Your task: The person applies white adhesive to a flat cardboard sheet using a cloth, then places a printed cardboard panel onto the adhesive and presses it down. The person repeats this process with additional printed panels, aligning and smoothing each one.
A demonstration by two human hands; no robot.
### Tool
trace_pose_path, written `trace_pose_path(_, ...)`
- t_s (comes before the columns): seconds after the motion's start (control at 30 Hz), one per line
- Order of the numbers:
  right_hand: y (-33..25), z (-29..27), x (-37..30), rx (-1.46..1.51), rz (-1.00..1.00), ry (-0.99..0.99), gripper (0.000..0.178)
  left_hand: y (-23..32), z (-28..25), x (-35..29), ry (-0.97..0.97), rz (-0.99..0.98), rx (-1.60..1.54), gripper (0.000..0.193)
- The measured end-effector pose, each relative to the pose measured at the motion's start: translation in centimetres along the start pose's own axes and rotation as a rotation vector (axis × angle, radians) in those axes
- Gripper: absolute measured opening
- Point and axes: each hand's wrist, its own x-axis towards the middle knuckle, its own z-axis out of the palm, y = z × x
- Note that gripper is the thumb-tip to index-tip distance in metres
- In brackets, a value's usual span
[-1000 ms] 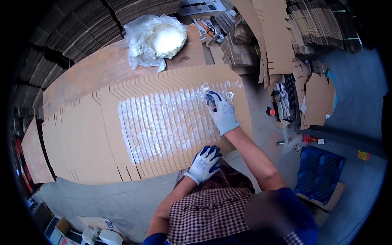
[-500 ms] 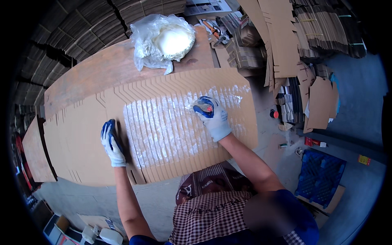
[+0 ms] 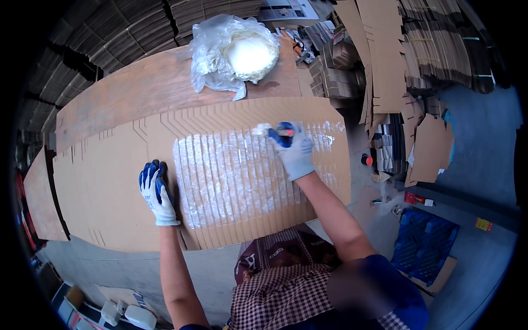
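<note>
Both my hands wear white gloves with blue palms and fingers. My right hand (image 3: 296, 151) is closed around a brush (image 3: 261, 130), whose pale bristles point left over the fanned cardboard sheets (image 3: 242, 220). A shiny whitish wet coat, like glue, covers the middle of the overlapping sheets in streaks. My left hand (image 3: 156, 190) lies flat, fingers stretched out, on the cardboard just left of the coated area. Beyond the sheets, a clear plastic bag (image 3: 212, 52) stands opened around a mass of white paste (image 3: 250, 56).
The cardboard rests on a wooden table (image 3: 126, 88). Stacked cardboard bundles (image 3: 99, 33) line the back left, and more bundles (image 3: 434, 44) stand at the back right. A blue plastic pallet (image 3: 423, 242) lies on the floor at the right. White containers (image 3: 140, 318) sit at the lower left.
My right hand has moved slightly with the brush, whose bristles now show clearly at its left. My left hand stays on the cardboard. The whole view has shifted a little.
</note>
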Motion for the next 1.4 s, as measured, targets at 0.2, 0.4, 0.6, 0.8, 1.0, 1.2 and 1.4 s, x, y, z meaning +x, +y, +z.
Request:
trace_pose_path(0.2,-2.5,-0.7,0.6,0.003,0.034,0.024,0.032,0.3,0.0,0.2,0.021,0.021,0.024,0.048)
trace_pose_path(0.4,-1.1,0.5,1.4,-0.139,0.025,-0.066,0.034,0.3,-0.1,0.2,0.035,0.021,0.012,0.043)
trace_pose_path(0.6,-3.0,-0.5,1.2,-0.113,0.019,-0.062,0.031,0.4,-0.1,0.2,0.027,0.013,0.015,0.042)
trace_pose_path(0.8,1.7,-2.1,2.3,-0.248,0.102,-0.072,0.032,0.4,-0.1,0.2,0.010,-0.009,-0.010,0.044)
trace_pose_path(1.0,-0.3,-2.9,2.1,-0.192,0.116,-0.036,0.031,0.3,-0.2,-0.1,-0.008,-0.024,-0.014,0.050)
trace_pose_path(1.2,2.6,-3.6,3.1,-0.344,0.110,-0.045,0.030,-0.7,0.1,-0.6,-0.014,-0.022,-0.005,0.048)
trace_pose_path(1.4,0.2,-4.0,0.7,-0.167,0.058,-0.106,0.032,-0.1,0.0,-0.2,0.000,-0.007,0.017,0.046)
